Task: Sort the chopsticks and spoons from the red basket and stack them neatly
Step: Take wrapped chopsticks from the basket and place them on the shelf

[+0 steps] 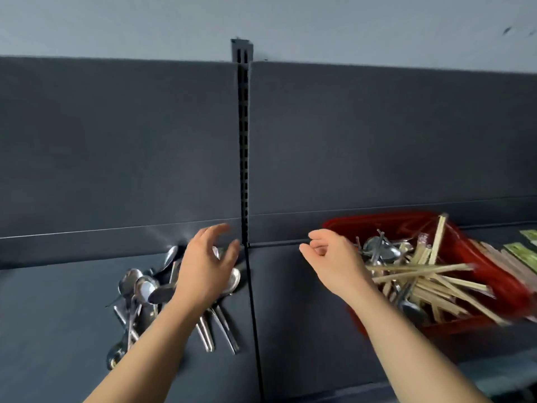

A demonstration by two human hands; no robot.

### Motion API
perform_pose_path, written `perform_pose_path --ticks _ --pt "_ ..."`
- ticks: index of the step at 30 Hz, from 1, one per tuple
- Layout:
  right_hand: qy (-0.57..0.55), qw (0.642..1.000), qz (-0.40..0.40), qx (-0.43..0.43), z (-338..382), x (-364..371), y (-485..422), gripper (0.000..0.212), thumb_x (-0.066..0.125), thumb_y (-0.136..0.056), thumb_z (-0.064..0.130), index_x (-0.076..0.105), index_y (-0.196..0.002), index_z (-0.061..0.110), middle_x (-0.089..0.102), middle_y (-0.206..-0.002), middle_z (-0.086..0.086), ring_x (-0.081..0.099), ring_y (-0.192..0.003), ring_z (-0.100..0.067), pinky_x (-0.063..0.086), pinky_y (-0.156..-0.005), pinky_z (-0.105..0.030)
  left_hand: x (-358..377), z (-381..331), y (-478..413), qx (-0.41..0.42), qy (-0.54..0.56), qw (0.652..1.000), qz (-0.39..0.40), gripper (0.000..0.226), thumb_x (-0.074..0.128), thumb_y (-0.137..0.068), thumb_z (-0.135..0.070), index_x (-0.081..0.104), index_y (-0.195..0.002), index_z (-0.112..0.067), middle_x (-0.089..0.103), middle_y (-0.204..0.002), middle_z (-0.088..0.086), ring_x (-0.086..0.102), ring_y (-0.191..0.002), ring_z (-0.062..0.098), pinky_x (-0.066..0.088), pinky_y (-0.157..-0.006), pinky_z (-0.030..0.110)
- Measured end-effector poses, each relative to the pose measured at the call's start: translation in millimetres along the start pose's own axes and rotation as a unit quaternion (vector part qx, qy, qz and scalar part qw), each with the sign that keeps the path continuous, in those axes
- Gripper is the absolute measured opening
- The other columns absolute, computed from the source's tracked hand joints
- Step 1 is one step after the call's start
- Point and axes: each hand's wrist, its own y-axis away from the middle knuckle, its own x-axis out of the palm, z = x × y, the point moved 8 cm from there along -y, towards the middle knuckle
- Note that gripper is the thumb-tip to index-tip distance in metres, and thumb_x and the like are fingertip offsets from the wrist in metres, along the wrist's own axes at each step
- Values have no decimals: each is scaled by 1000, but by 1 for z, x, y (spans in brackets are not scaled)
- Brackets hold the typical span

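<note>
Sorting looks roughly midway: a loose spoon pile (174, 286) lies on the bench (58, 315) at 7 o'clock, unstacked, while the red basket (494, 274) at 3 o'clock holds many chopsticks (430, 274) and spoons; the left hand (203, 271) and right hand (334, 263) hover with fingers spread, empty

In front of me the shelf (87, 301) and its back panels (116, 141) are a flat dark slate grey, split by a black slotted upright (243, 158) with a regular column of small holes. The wall (116, 21) above is pale blue-grey. My pile of spoons (139, 289) gleams silver. The basket (494, 280) is bright red, its chopsticks (421, 271) pale tan. Beside it lie green-printed packets (520, 251).
</note>
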Motion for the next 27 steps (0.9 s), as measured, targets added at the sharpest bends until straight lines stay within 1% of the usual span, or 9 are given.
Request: perform_pose_path --ticks 5,7,9,13,17,20,22,24,27 --pt "-14 997 -75 15 -68 -110 -9 27 69 -87 30 67 -112 21 68 -97 10 63 -91 -2 46 -82 -21 74 -78 4 56 73 994 62 30 67 -88 -24 63 -117 -19 65 -110 -8 62 -102 6 47 -92 24" --pt "5 996 -83 29 -104 -143 -14 25 68 -88 29 67 -112 21 68 -99 11 63 -94 -4 48 -84 -24 109 -103 9 88 68 989 95 29 67 -88 -24 63 -117 -21 63 -103 -17 59 -96 -6 44 -87 12" --pt "33 995 -82 44 -141 -170 -21 25 68 -88 26 69 -111 19 69 -101 8 64 -96 -9 50 -87 -29 149 -122 14 96 56 984 142 29 66 -89 -27 63 -117 -23 63 -100 -19 58 -93 -8 42 -80 5" --pt "100 992 4 72 -206 -190 -34 27 69 -87 26 70 -112 19 69 -111 7 63 -105 -12 51 -92 -33 229 -146 23 89 19 970 225 29 69 -85 -25 67 -113 -21 69 -103 -8 65 -96 9 50 -83 23" --pt "150 982 86 81 -245 -190 -42 32 68 -87 31 67 -118 24 66 -119 11 61 -106 -8 50 -91 -28 289 -159 31 112 -53 945 302 37 71 -82 -34 68 -117 -22 68 -116 -7 62 -107 11 48 -88 24" --pt "136 984 105 50 -256 -190 -49 29 66 -89 29 67 -117 27 65 -119 15 59 -109 -6 49 -92 -27 321 -162 38 122 -124 919 353 22 70 -81 -35 72 -100 -23 72 -93 -5 66 -87 15 53 -76 33" --pt "100 990 99 29 -260 -193 -53 27 65 -90 26 67 -117 26 66 -115 16 59 -109 -4 47 -92 -24 330 -160 40 122 -139 911 368 17 68 -84 -37 73 -91 -22 69 -79 -5 63 -74 15 52 -68 34" --pt "50 994 89 27 -264 -199 -56 26 66 -90 22 68 -115 27 65 -110 19 58 -108 -4 46 -92 -23 333 -155 40 117 -150 910 368 20 66 -87 -37 70 -85 -18 66 -75 -4 61 -70 17 50 -64 33" --pt "22 996 87 27 -269 -201 -58 29 69 -88 24 67 -116 28 66 -115 15 58 -108 -4 48 -95 -26 328 -146 38 89 -157 916 359 16 63 -89 -34 62 -84 -18 62 -76 -5 59 -68 16 46 -61 27"
